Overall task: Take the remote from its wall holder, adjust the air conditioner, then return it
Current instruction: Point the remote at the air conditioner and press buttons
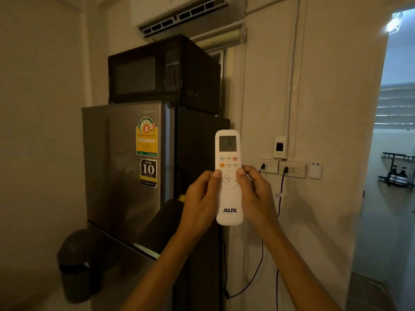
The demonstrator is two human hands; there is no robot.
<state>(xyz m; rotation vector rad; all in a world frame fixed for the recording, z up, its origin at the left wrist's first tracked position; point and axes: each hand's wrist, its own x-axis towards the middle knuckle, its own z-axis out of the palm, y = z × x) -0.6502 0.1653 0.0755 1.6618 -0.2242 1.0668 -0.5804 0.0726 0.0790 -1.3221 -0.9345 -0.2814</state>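
Black glossy microwave oven [155, 70] at 11 o'clock, seated squarely on top of a tall grey steel-finish refrigerator [121, 167]. On the refrigerator door, a yellow-and-green energy rating sticker [146, 136], with a black "10 year" warranty sticker [148, 173] just below it. Dark round-lidded plastic bin [75, 264] at 8 o'clock, on the floor beside the refrigerator. Cream wall socket plates [281, 168] at 3 o'clock, two black cables [279, 198] plugged in and hanging down. Black wire shelf rack [397, 173] far out at 3 o'clock, bottles on it.
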